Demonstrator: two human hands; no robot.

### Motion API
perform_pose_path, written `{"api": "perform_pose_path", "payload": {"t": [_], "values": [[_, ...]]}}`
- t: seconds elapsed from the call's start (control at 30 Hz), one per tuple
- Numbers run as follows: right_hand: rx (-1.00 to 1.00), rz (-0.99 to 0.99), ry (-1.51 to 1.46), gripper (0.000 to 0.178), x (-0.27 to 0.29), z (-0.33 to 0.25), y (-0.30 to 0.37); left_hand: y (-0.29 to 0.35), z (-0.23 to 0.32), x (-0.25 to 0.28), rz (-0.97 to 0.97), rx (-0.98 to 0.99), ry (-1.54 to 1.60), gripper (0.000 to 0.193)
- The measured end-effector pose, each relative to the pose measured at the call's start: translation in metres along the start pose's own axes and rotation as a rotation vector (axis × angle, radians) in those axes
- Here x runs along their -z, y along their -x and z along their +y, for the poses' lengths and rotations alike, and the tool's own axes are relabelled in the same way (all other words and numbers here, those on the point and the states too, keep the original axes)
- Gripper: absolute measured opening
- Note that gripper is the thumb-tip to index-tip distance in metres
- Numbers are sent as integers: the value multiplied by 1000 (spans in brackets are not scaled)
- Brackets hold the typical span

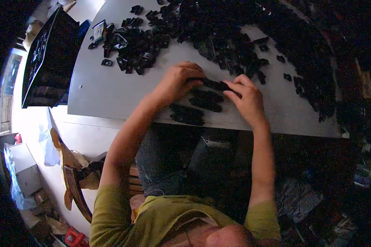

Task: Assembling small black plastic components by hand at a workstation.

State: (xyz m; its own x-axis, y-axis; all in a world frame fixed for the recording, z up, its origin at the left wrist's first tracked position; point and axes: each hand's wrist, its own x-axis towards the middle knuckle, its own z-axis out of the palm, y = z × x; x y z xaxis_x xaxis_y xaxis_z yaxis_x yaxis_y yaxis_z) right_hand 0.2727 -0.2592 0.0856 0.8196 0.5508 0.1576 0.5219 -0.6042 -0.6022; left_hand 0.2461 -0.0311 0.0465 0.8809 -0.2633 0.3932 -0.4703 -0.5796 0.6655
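Observation:
Near the table's front edge, a long row of small black parts (212, 84) spans the space between my hands. My left hand (184, 77) is closed around its left end, the fingers curled over it. The right end sits pinched between the thumb and fingers of my right hand (248, 98). Just below lies another black row (206, 101) on the tabletop, and a further black bundle (187, 115) rests closer to the edge. The exact kind of these dark parts is too dim to tell.
A large heap of small black pieces (226, 45) covers the far side of the pale table (107, 92), with looser ones (130, 61) at the left. Beyond the table's left edge stands a black bin (53, 61). A wooden chair (72, 185) is at the lower left.

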Motion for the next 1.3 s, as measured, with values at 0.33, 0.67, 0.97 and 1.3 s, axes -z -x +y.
{"api": "perform_pose_path", "payload": {"t": [0.33,0.67,0.97,1.3], "values": [[-22,163,-15,32,-12,-2,-2,-3,8,1,-122,-57,5,25],[-3,328,441,21,-25,14,-4,-45,-8,13,74,-200,-605,26],[-412,216,-1142,31,-8,14,0,-19,0,1,86,243,347,23],[84,89,93,29,-1,9,-8,-18,3,-2,16,98,133,23]]}}
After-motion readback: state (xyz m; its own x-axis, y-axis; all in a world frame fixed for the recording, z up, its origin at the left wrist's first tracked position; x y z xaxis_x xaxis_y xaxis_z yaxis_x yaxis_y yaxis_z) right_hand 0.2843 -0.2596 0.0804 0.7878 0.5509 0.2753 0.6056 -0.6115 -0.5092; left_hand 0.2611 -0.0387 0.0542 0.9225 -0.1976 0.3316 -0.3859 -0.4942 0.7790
